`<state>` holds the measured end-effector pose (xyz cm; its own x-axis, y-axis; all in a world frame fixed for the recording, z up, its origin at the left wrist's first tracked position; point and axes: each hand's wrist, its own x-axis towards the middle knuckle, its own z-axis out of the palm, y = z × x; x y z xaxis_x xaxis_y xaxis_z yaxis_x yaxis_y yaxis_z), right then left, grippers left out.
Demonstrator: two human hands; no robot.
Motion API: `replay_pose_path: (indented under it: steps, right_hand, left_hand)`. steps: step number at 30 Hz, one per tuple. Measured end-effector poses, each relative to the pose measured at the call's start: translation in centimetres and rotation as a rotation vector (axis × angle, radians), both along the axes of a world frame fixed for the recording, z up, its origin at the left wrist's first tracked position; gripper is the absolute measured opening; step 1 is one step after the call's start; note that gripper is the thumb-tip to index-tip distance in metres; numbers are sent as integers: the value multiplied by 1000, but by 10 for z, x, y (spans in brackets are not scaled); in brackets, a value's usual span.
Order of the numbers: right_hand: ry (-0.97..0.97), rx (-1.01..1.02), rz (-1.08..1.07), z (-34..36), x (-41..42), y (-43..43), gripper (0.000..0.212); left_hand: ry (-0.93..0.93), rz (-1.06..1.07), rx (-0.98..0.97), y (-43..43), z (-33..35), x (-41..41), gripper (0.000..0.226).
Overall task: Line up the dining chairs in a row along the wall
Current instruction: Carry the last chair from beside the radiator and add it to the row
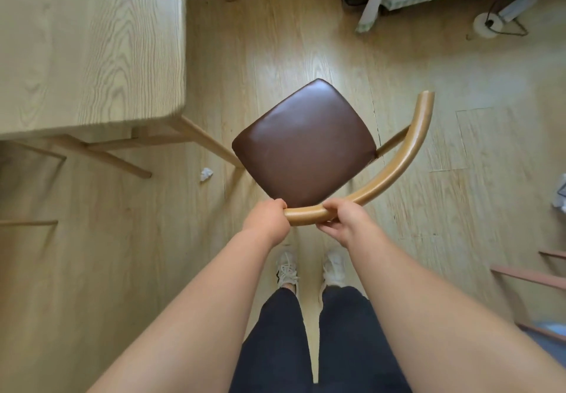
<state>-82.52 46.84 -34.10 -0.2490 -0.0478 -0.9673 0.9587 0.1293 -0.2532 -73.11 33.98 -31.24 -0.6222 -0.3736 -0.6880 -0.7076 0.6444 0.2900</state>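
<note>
A dining chair with a dark brown leather seat [303, 144] and a curved light wooden backrest [401, 159] stands on the floor right in front of me, turned at an angle. My left hand [269, 218] is wrapped around the near end of the backrest rail. Just to its right, my right hand [343, 221] grips the same rail, fingers curled under it. My feet in pale sneakers are directly behind the chair.
A light wooden dining table [92, 43] fills the upper left, its slanted legs [202, 141] reaching close to the chair's seat. A crumpled paper scrap [206, 174] lies on the floor. White furniture and a cable [490, 21] are at the top right; reddish rails [533, 279] at right.
</note>
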Motion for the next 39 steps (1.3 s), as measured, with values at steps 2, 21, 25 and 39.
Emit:
replay_pose_path:
  steps: [2, 21, 25, 39]
  right_hand:
    - [-11, 34, 4, 0, 18, 18, 24]
    - [-20, 101, 120, 1, 100, 129, 34]
    - [-58, 88, 109, 1, 137, 138, 40]
    - [107, 187, 35, 6, 70, 178, 43]
  left_hand:
    - [-37, 5, -50, 14, -1, 26, 32]
    - [-160, -171, -359, 134, 1, 143, 49]
    - [-153, -55, -381, 138, 2, 167, 47]
    - [119, 1713, 777, 168, -21, 157, 49]
